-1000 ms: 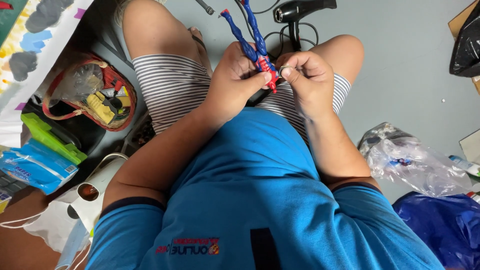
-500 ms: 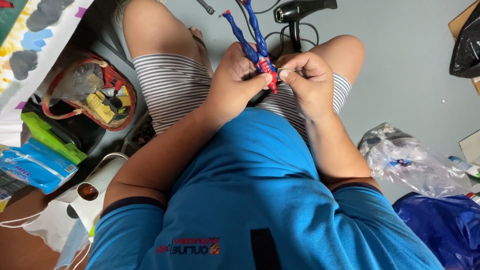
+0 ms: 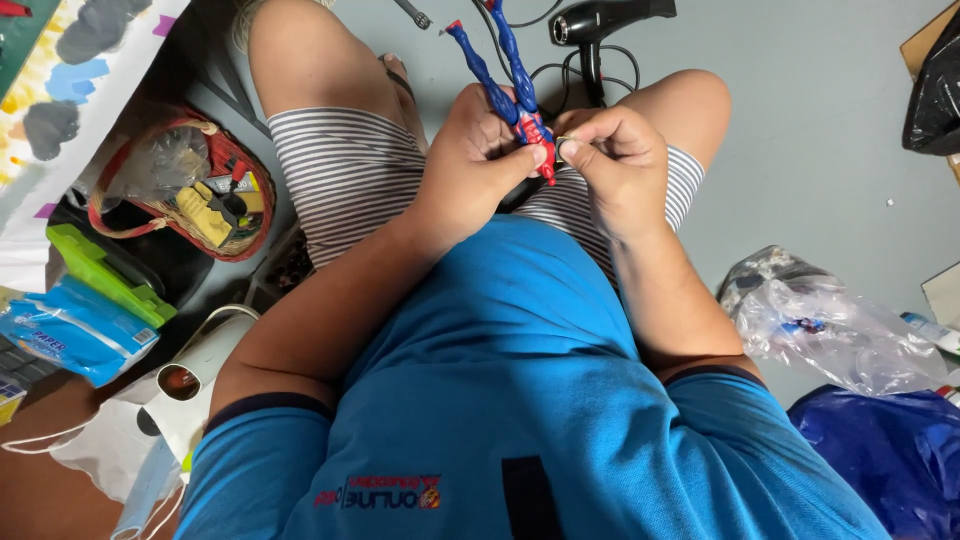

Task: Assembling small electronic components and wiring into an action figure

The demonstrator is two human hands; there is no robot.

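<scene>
I hold a small blue and red action figure (image 3: 510, 90) above my lap, its two blue legs pointing away from me. My left hand (image 3: 478, 158) grips the figure's red torso from the left. My right hand (image 3: 612, 170) pinches something small at the figure's body, thumb and forefinger pressed together right beside my left thumb. What the right fingers pinch is too small to tell. Both hands hover over my striped shorts (image 3: 345, 170) and blue shirt (image 3: 500, 400).
A black hair dryer (image 3: 600, 22) with its cord lies on the grey floor beyond my knees. A red basket (image 3: 190, 195) of tools, a green box (image 3: 105, 270) and a blue packet (image 3: 75, 335) sit at left. Clear plastic bags (image 3: 830, 325) and a blue bag (image 3: 885, 450) lie at right.
</scene>
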